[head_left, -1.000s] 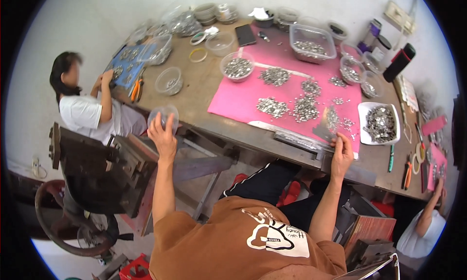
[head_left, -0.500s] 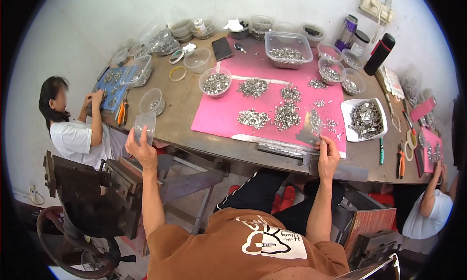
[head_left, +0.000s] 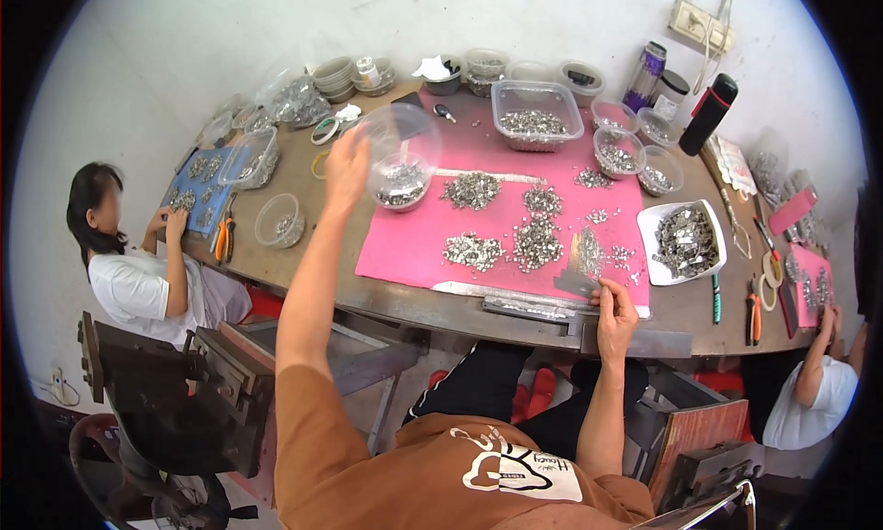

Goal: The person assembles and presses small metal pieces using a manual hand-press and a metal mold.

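Note:
My left hand (head_left: 348,167) is closed on the edge of a clear plastic tub (head_left: 409,130). The tub is raised and slightly blurred, in front of a round bowl of small metal parts (head_left: 402,194). My right hand (head_left: 614,311) pinches a thin grey metal plate (head_left: 577,282) low over the pink mat (head_left: 395,254), at its front right. Just beyond the plate is a pile of thin silver pieces (head_left: 590,251). Several other heaps of small metal parts (head_left: 536,243) are spread over the mat.
A white tray of metal parts (head_left: 685,240) stands right of the mat. Orange-handled pliers (head_left: 754,314) lie near the right front edge. Tubs, a black bottle (head_left: 710,114) and a purple bottle (head_left: 646,76) line the back. Co-workers sit at both sides, one with a blue mat (head_left: 204,185).
My left hand has carried the clear tub from the table's left front edge up and right, over toward the round bowl. My right hand stays at nearly the same place with the plate.

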Demonstrator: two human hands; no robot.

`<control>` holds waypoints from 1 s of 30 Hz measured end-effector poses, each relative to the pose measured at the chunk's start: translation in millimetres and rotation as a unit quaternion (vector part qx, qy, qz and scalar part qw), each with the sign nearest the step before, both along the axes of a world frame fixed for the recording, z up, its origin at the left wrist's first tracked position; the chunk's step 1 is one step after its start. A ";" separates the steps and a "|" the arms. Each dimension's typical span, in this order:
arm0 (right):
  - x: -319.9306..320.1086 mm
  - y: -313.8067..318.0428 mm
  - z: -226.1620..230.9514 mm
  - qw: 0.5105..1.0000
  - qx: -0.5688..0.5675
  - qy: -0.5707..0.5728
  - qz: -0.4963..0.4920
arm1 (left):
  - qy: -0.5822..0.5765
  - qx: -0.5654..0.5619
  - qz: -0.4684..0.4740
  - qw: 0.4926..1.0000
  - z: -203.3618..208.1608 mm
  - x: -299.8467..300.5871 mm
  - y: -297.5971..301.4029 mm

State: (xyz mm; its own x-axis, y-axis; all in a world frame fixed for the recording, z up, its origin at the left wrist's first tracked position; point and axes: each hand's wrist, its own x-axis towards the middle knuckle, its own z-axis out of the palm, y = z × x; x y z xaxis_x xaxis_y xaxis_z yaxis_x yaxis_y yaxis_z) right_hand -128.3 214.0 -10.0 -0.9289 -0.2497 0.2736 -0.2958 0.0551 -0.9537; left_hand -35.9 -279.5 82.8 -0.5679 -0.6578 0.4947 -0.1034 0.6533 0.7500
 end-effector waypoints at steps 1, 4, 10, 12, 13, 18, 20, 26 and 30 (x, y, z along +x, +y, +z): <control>0.3 -3.1 0.7 1.000 -0.002 0.002 0.003 | -0.019 0.032 -0.001 0.999 -4.6 -22.7 -16.2; -0.6 1.7 -1.7 1.000 0.017 0.001 -0.010 | -0.088 0.091 0.026 0.992 6.4 -85.9 -1.7; 1.7 -1.0 -0.7 0.999 0.029 0.006 -0.014 | -0.264 -0.034 0.065 0.962 -27.1 -134.0 -31.3; 2.1 -0.7 -1.1 0.999 0.028 0.003 -0.015 | -0.301 -0.030 0.064 0.951 -29.5 -137.2 -40.3; 2.2 -1.3 -1.0 1.000 0.026 -0.001 -0.016 | -0.332 -0.018 0.043 0.942 -28.3 -136.8 -47.7; 3.6 0.9 5.7 0.999 0.044 0.004 -0.014 | -0.297 -0.113 0.072 0.945 2.7 -141.5 -28.3; 3.7 -0.4 7.1 0.999 0.046 0.003 -0.010 | -0.134 -0.141 -0.009 0.981 12.9 -160.2 -28.6; 4.3 0.3 7.9 0.999 0.035 -0.001 -0.007 | -0.379 -0.131 -0.146 0.904 18.6 -228.1 18.3; 5.3 -1.0 9.3 0.999 0.043 -0.006 -0.002 | -0.537 -0.136 -0.139 0.821 6.7 -253.9 26.1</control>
State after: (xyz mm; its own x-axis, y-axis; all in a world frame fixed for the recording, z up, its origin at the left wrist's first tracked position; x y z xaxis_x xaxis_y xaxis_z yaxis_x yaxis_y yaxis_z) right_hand -123.0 213.1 -0.7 -0.9327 -0.2686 0.2407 -0.2844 0.1373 -0.9488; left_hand -289.7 -253.4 89.5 -0.8823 -0.3767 -0.2823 -0.4278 0.8919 0.1468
